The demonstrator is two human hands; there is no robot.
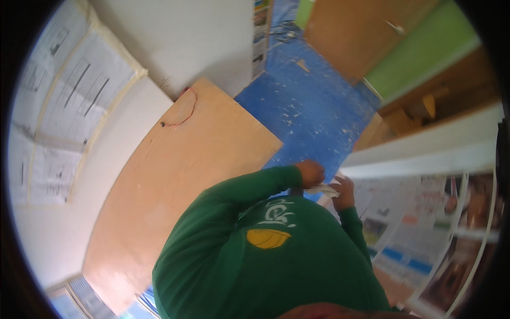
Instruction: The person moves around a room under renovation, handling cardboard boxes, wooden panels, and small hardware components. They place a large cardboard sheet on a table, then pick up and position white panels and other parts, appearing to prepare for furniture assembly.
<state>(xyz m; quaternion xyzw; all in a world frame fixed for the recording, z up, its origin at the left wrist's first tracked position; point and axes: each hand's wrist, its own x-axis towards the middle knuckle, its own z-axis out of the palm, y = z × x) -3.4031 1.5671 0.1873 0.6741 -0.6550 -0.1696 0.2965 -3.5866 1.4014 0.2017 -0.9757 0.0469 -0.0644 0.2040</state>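
Note:
My green-sleeved arms meet in front of my chest. My right hand (344,191) is closed on a small crumpled white sheet (322,190), which looks like paper or cloth. My left hand (311,173) is curled into a fist just above the sheet's left end. Whether it also grips the sheet is hidden. Below both hands lies a blue floor (308,106) speckled with white spots.
A large plywood board (175,175) lies to my left, beside a white surface with taped newspaper sheets (69,106). More newspaper (409,223) covers the area on my right, below a white ledge (425,151). A brown wooden door (356,32) and a green wall (425,58) stand further off.

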